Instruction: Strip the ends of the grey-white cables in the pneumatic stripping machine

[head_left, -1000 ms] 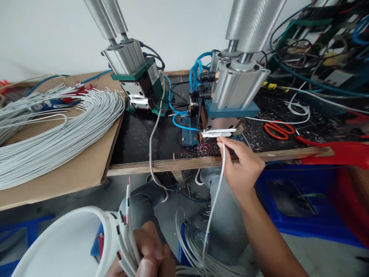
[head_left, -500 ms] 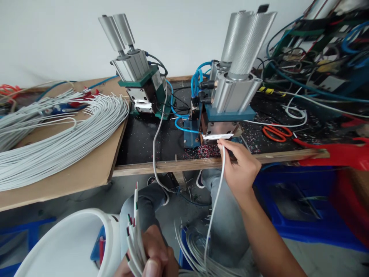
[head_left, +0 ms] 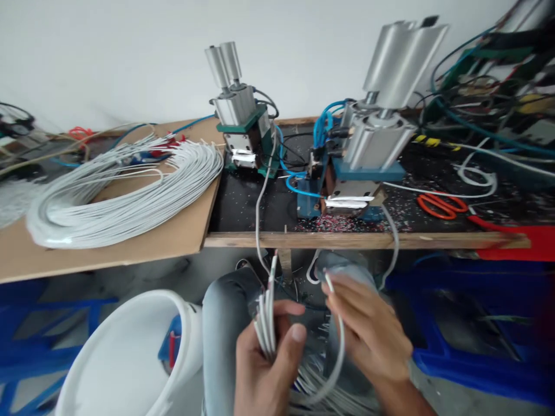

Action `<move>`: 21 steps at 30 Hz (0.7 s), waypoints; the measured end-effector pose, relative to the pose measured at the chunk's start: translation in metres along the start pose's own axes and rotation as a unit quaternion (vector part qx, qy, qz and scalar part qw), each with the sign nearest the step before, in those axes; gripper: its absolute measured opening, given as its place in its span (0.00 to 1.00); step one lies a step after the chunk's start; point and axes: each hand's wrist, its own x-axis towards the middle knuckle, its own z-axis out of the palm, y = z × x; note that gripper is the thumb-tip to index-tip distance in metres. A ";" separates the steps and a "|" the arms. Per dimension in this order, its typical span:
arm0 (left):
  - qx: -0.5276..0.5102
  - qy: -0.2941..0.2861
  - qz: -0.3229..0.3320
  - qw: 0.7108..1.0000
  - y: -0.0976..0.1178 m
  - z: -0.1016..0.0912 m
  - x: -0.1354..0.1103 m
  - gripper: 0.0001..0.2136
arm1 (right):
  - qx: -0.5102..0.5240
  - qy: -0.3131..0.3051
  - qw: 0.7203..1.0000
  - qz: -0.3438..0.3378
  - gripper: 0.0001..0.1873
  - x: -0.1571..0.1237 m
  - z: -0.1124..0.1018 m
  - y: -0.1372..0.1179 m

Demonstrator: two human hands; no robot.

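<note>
Label (head_left: 264, 123) on green-silver machine (head_left: 238, 127) too small to read. L hand (head_left: 266, 375) curls fingers round white cables (head_left: 267, 323), tallest w/ a reddish end, above the lap (head_left: 223, 341); R hand (head_left: 375, 332) has fingers pressed tog. behind a single cable (head_left: 340, 346), pinch can't be told. Blk benchtop (head_left: 243, 214) speckled w/ coloured scraps (head_left: 332, 223), pale wall (head_left: 295, 46) behind.

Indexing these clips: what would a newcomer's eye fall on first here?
Probably the big coil of white cable on the cardboard at left. Next, on the black tabletop, the silver-topped green machine beside the cardboard and the larger-looking blue machine right of it. Low in front, the left grip holds a cable bundle; a single cable lies against the right grip.
</note>
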 end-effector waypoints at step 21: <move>0.007 -0.081 0.003 0.997 -0.004 -0.019 -0.022 0.13 | 0.052 -0.084 0.995 0.032 0.36 -0.047 -0.014 -0.071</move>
